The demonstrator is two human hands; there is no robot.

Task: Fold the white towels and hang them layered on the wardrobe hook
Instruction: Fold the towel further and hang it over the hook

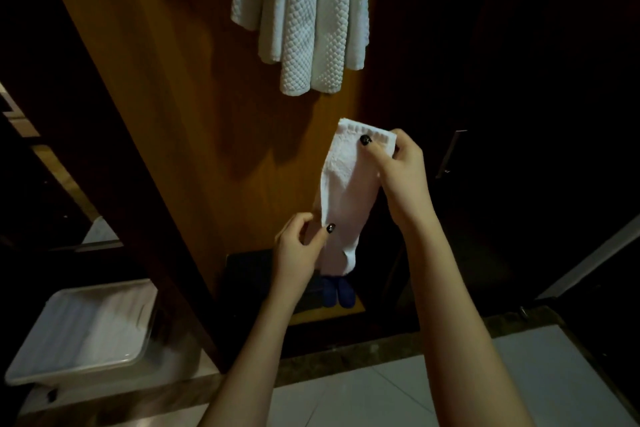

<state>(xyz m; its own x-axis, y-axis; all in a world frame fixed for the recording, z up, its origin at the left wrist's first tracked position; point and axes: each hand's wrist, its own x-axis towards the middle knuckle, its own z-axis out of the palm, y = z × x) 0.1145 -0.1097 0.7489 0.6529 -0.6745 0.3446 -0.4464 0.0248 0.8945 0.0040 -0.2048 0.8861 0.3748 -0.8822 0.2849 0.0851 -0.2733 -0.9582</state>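
Note:
A small white towel (348, 191) hangs folded lengthwise in front of me, held between both hands. My right hand (398, 163) pinches its top edge, thumb on the front. Lower down, my left hand (301, 246) pinches the towel's left edge between thumb and fingers. Above, larger white textured towels (304, 17) hang in layers against the wooden wardrobe panel (180, 87); the hook itself is out of view above the frame.
A white tray (79, 329) stands on a ledge at the lower left. Dark blue slippers (339, 291) sit on the wardrobe floor below the towel. A dark door with a metal handle (450, 152) is at the right. White floor tiles (398, 392) lie below.

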